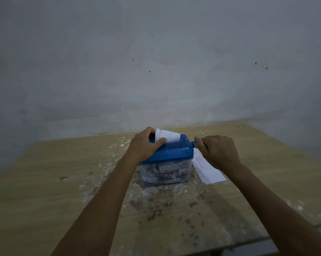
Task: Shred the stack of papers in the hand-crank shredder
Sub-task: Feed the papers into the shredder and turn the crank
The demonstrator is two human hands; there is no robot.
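The hand-crank shredder (167, 159) stands near the middle of the wooden table (45, 182), close to the wall; its blue lid (174, 150) sits on a clear bin (165, 172) packed with pale paper shreds (167, 170); no brand or label can be read on it. A white sheet (167, 135) stands up out of the slot in the lid, with printed lines and a box too blurred to read. The left hand (146, 146) rests on the lid's left end, fingers curled over the far edge, thumb lying against the foot of the sheet. The right hand (216, 150) is clenched round the blue crank (192, 144) at the lid's right end. Just beside the bin's right side, partly under that hand, lies the stack of papers (205, 169), its print illegible. White flecks and dark specks litter the table around the shredder.
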